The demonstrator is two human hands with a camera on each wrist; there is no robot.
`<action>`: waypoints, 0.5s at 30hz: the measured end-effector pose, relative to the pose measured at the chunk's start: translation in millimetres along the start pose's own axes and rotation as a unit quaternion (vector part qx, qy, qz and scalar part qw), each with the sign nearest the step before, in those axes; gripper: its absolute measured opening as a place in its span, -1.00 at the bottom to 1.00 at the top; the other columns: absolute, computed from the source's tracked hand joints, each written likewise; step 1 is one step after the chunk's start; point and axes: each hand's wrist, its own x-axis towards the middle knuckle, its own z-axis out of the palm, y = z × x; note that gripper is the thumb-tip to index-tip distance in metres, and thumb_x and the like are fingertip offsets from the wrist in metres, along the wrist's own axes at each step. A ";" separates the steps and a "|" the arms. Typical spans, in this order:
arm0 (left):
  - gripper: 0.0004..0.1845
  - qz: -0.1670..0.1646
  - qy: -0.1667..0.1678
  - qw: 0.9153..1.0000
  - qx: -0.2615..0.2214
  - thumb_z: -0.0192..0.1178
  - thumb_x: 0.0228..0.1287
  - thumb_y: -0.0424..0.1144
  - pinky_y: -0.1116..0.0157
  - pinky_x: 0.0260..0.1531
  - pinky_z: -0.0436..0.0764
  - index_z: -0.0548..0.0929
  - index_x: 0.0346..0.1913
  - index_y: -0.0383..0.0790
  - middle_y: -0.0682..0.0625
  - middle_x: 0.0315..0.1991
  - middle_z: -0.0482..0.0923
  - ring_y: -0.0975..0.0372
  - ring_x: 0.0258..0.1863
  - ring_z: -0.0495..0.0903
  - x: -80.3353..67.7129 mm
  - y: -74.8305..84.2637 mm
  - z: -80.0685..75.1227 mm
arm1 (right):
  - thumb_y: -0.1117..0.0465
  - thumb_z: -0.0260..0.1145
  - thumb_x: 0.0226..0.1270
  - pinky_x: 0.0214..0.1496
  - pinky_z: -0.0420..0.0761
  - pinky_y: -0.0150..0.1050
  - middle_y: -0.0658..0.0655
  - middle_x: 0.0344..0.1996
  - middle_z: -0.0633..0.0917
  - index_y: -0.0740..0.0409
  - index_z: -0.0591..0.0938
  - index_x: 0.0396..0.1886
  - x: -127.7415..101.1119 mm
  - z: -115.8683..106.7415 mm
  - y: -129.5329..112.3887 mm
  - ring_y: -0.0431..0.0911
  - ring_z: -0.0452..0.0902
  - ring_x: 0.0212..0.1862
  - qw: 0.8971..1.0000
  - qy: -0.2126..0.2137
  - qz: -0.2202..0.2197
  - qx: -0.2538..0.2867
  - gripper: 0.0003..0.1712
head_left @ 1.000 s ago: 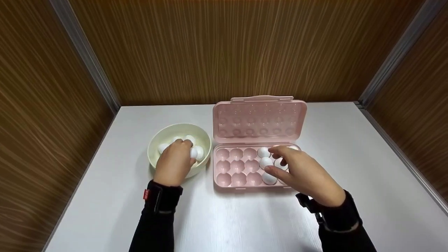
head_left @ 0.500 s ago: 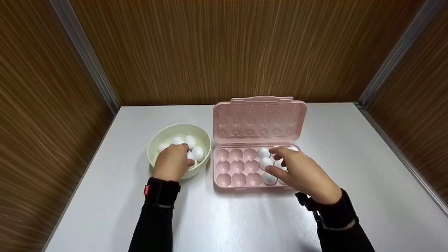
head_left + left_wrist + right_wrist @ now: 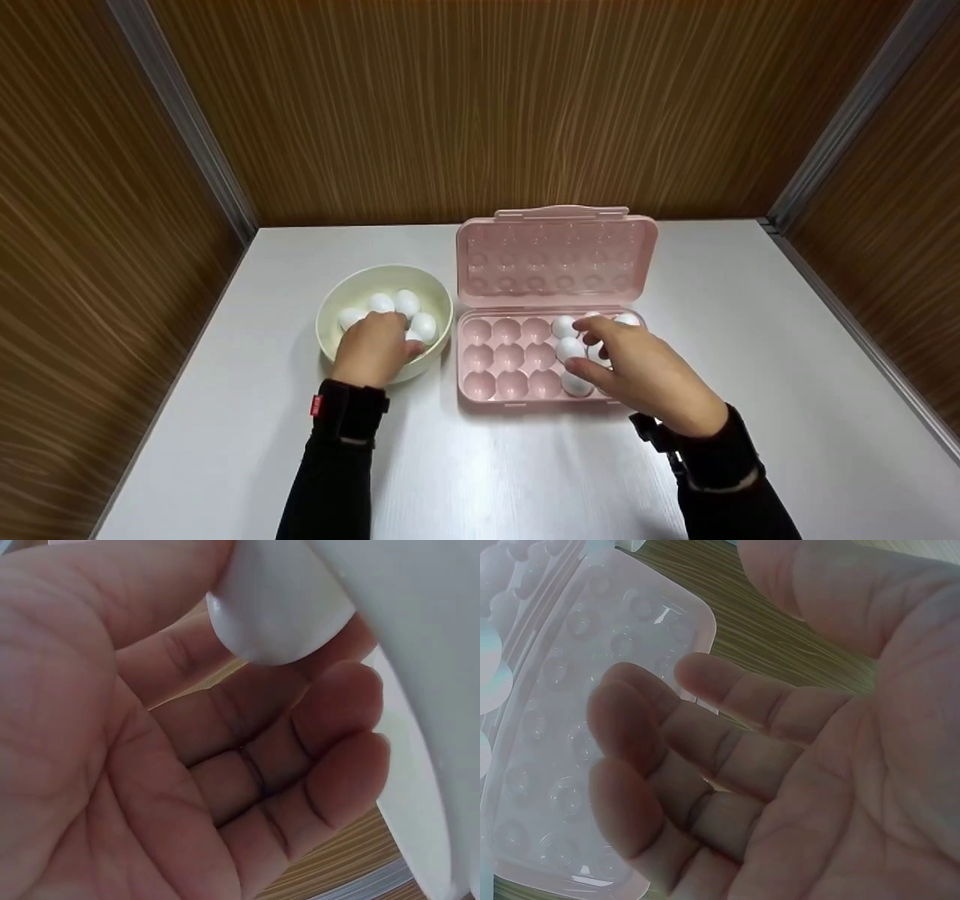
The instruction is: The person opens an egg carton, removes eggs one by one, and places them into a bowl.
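**My two hands, the bowl and the egg box**

My left hand [image 3: 373, 349] is in the cream bowl [image 3: 334, 304], which sits just left of the pink egg box [image 3: 517, 356]. From above I see only its back, with white eggs [image 3: 406, 302] around it. The left wrist view shows more: my fingers [image 3: 315, 765] curl and my thumb pinches one egg [image 3: 277, 604].

My right hand [image 3: 645, 371] is over the right end of the egg box, above the eggs sitting there. From above I can't see under it. The right wrist view shows my fingers [image 3: 675, 742] loose and holding nothing, with the box's lid [image 3: 577, 690] behind them.
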 end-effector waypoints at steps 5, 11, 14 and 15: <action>-0.68 -0.003 -0.026 0.999 -0.027 0.52 0.27 -0.09 -0.12 -0.07 0.73 0.81 -0.12 -0.30 -0.26 -0.14 0.83 -0.18 -0.11 0.81 0.8 1.4 0.5 | -0.02 0.41 0.49 0.05 0.74 0.09 0.11 0.04 0.81 0.14 0.62 0.33 0.6 0.8 0.0 0.05 0.76 0.02 1.000 -0.004 0.005 0.002 -0.45; -0.62 0.006 -0.052 0.996 -0.073 0.44 0.37 -0.21 -0.08 0.19 0.70 0.77 0.14 -0.36 -0.27 0.08 0.80 -0.15 0.13 0.76 2.1 -1.4 2.6 | -0.02 0.41 0.49 0.08 0.74 0.09 0.09 0.05 0.81 0.12 0.61 0.34 0.9 1.1 1.0 0.01 0.76 0.06 1.000 -0.004 0.005 0.001 -0.46; -0.64 0.023 -0.054 0.995 -0.085 0.41 0.39 -0.28 -0.05 0.25 0.68 0.76 0.16 -0.39 -0.27 0.10 0.79 -0.12 0.18 0.74 3.5 -3.1 4.8 | -0.02 0.40 0.50 0.08 0.74 0.09 0.11 0.10 0.80 0.13 0.61 0.34 1.4 0.9 2.0 0.02 0.76 0.05 1.000 -0.003 0.000 0.000 -0.46; -0.65 0.027 -0.054 0.994 -0.086 0.40 0.39 -0.30 -0.04 0.25 0.68 0.76 0.16 -0.39 -0.26 0.11 0.79 -0.10 0.19 0.74 3.9 -3.5 5.7 | -0.02 0.40 0.50 0.08 0.74 0.09 0.12 0.12 0.79 0.13 0.61 0.34 1.2 0.9 2.3 0.02 0.76 0.05 1.000 -0.004 0.001 0.000 -0.45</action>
